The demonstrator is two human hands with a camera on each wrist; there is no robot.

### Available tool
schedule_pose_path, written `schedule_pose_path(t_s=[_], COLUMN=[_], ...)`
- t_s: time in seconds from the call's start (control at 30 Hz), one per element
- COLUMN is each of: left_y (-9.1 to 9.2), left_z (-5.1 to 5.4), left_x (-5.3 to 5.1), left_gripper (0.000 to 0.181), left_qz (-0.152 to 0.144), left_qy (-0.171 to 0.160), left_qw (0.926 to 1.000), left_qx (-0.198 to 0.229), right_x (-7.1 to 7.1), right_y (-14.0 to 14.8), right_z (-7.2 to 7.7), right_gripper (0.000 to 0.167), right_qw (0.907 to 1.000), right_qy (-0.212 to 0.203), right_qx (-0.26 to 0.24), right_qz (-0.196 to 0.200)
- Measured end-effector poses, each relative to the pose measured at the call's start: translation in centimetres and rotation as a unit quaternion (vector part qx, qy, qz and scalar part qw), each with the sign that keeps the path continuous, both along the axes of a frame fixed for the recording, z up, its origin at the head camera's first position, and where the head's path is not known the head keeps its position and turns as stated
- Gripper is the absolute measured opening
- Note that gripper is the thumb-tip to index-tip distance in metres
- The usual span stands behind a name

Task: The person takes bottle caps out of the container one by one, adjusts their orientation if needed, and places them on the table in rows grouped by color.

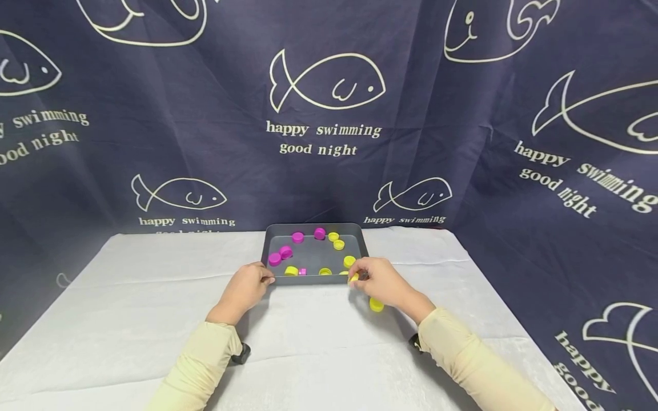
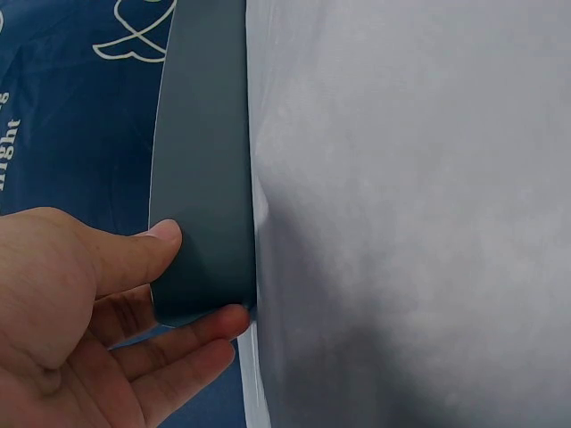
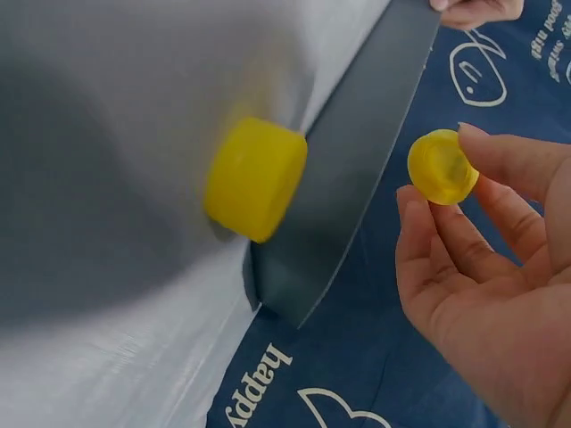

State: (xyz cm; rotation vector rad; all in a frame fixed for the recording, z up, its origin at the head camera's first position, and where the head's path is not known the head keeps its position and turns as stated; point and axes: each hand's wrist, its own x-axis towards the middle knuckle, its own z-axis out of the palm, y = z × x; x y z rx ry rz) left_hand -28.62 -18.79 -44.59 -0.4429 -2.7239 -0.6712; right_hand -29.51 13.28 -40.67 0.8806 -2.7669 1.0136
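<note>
A dark grey rectangular tray (image 1: pixel 313 279) stands at the back of the table, with magenta bottle caps (image 1: pixel 275 259) and yellow bottle caps (image 1: pixel 349 261) scattered inside. My left hand (image 1: pixel 249 285) holds the tray's near left corner; in the left wrist view its thumb (image 2: pixel 161 245) lies on the wall by the rim. My right hand (image 1: pixel 385 282) pinches a yellow bottle cap (image 3: pixel 442 168) between thumb and fingers, over the near right corner. Another yellow cap (image 1: pixel 376 304) is on the table outside the tray, beneath that hand. The tray's near wall partly hides the front caps.
A white cloth covers the table (image 1: pixel 308 354). Dark blue fabric (image 1: pixel 329 182) with white fish drawings hangs close behind the tray and along the sides. A small magenta piece (image 1: pixel 303 272) lies among the caps near the tray's front wall.
</note>
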Motion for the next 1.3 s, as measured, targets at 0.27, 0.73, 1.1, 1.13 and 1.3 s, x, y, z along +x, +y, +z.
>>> schedule_pose_path(t_s=[0.27, 0.73, 1.1, 1.13, 1.3], left_y=[0.0, 0.0, -0.1, -0.1, -0.1], left_z=[-0.1, -0.1, -0.1, -0.1, -0.1], left_x=[-0.1, -0.1, -0.1, -0.1, -0.1], left_gripper=[0.005, 0.005, 0.005, 0.005, 0.005], left_qz=[0.002, -0.003, 0.000, -0.001, 0.000], left_qy=[0.001, 0.008, 0.006, 0.006, 0.006], left_qw=[1.0000, 1.0000, 1.0000, 1.0000, 1.0000], left_qx=[0.002, 0.001, 0.000, 0.000, -0.001], right_x=[0.9, 1.2, 1.2, 1.3, 1.3], right_y=[0.1, 0.3, 0.1, 0.1, 0.0], right_z=[-1.4, -2.2, -2.2, -2.2, -2.2], right_gripper=[0.017, 0.022, 0.021, 0.021, 0.019], right_qw=[0.9964, 0.9915, 0.9908, 0.9907, 0.9912], right_qy=[0.018, 0.020, 0.011, 0.008, -0.003], right_qx=[0.076, 0.116, 0.124, 0.126, 0.124], right_qz=[0.034, 0.055, 0.054, 0.051, 0.046])
